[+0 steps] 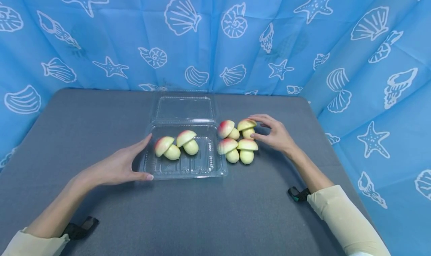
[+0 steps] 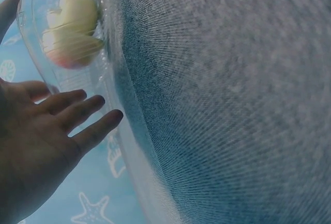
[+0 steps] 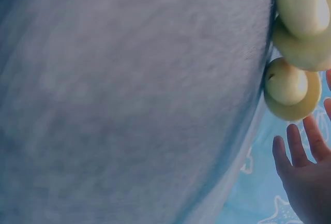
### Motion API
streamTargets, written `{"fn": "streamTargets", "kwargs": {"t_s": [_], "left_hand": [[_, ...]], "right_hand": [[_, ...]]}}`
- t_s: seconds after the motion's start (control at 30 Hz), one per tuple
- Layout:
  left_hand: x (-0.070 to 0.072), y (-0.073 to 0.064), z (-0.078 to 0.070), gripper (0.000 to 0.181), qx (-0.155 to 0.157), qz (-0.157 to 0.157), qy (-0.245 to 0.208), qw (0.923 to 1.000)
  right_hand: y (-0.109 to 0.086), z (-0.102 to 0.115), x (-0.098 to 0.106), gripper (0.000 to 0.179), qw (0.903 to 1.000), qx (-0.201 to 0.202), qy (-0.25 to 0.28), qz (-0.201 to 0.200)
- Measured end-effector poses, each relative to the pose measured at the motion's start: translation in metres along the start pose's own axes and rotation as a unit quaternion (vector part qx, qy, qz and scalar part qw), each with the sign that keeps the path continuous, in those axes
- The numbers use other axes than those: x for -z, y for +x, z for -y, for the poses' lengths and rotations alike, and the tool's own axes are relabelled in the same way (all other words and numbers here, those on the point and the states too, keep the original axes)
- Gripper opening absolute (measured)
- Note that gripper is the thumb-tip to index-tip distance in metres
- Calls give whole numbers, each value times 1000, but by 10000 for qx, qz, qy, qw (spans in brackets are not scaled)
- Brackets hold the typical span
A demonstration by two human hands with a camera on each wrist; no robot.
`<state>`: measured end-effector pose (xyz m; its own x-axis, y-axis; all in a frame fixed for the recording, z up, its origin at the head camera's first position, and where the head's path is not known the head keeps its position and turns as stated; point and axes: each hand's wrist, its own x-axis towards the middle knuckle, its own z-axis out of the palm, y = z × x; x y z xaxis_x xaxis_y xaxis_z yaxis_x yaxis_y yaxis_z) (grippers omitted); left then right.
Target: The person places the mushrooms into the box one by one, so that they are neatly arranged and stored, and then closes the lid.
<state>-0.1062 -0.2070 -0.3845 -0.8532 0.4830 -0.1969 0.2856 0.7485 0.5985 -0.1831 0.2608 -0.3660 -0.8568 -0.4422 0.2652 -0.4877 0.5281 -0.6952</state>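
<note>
Two mushroom-shaped pieces (image 1: 190, 147) lie inside the clear container (image 1: 203, 169); four others (image 1: 247, 145) sit just right of it. At its left edge, the left hand (image 1: 116, 167) is spread. The right hand (image 1: 274, 134) spans one outer piece (image 1: 247, 125); pinching cannot be determined.

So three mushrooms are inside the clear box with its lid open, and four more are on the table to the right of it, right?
Not quite: only two mushrooms are inside the clear box, not three, as the head view shows. Its lid is open, and four more are on the table to its right.
</note>
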Motion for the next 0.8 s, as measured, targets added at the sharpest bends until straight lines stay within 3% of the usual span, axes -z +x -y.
{"fn": "streamTargets", "kwargs": {"t_s": [0.23, 0.33, 0.57, 0.73, 0.8], "left_hand": [[0, 0, 0, 125, 44, 46, -25, 10000], [-1, 0, 1, 124, 42, 47, -41, 10000], [-1, 1, 3, 123, 39, 53, -14, 10000], [-1, 1, 4, 123, 34, 51, -5, 10000], [-1, 1, 4, 122, 13, 46, -14, 10000]], "right_hand": [[1, -45, -3, 61, 9995, -225, 114, 213], [3, -52, -3, 62, 9992, -212, 91, 329], [6, -39, -1, 63, 9980, -233, 90, 589], [10, -17, 2, 68, 9953, -499, 61, 833], [12, -18, 1, 69, 9943, -627, 53, 861]]}}
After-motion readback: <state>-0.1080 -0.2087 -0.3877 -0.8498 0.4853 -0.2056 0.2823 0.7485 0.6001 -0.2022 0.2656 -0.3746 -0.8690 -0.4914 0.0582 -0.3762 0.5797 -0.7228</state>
